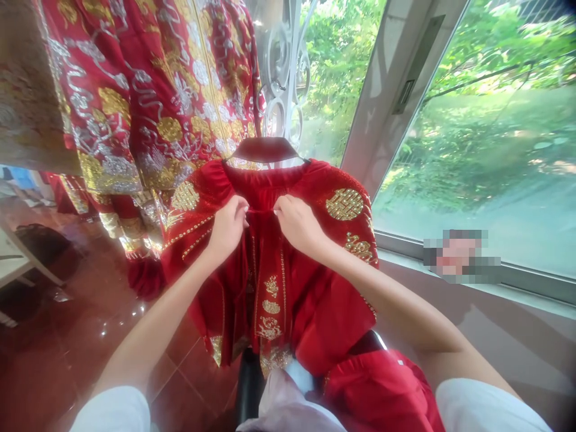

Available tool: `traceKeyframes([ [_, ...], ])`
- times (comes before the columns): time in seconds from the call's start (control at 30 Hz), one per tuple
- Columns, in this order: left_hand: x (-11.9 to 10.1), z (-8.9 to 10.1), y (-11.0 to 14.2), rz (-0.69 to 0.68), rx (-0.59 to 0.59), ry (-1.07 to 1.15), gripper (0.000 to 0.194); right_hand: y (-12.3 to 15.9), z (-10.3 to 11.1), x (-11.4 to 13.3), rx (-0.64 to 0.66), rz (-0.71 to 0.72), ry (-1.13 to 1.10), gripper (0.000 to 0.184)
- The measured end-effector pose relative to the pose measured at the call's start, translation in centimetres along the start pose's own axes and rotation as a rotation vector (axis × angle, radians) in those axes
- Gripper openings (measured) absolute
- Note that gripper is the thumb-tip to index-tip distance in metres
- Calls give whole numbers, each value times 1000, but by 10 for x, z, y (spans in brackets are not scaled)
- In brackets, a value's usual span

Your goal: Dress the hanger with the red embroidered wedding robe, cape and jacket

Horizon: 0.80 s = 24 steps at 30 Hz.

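Note:
A red garment (pixel 315 282) with gold beading and round gold medallions hangs spread in front of me. Its gathered upper edge curves below a dark red band (pixel 263 148); whether this band is part of it or of a hanger, I cannot tell. My left hand (pixel 229 225) is closed in a pinch on the garment, left of its middle. To the right, my right hand (pixel 297 223) pinches it too, and a thin red strip runs taut between the two hands. The fingertips partly hide what exactly they grip.
A red garment with gold and silver embroidery (pixel 180 90) hangs behind on the left. Windows (pixel 472 150) with a sill stand on the right. Red cloth (pixel 378 390) lies low by my right arm. A white piece of furniture (pixel 18 258) stands on the tiled floor (pixel 112 360).

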<state>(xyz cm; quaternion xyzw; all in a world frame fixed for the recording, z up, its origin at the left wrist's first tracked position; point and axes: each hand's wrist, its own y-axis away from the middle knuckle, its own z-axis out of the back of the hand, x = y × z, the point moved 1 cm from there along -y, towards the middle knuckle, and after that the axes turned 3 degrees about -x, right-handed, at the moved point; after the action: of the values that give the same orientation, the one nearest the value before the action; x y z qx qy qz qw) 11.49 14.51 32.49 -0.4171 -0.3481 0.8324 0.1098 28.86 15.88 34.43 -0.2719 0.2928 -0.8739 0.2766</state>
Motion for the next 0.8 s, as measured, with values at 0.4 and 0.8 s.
traceKeyframes([
  [0.4,-36,37,-33,-184,-124,-30,28,-12,35,-8,-125,-299,-577,16],
  [0.8,-19,80,-44,-52,279,-157,23,-15,55,-42,74,-154,-282,7],
])
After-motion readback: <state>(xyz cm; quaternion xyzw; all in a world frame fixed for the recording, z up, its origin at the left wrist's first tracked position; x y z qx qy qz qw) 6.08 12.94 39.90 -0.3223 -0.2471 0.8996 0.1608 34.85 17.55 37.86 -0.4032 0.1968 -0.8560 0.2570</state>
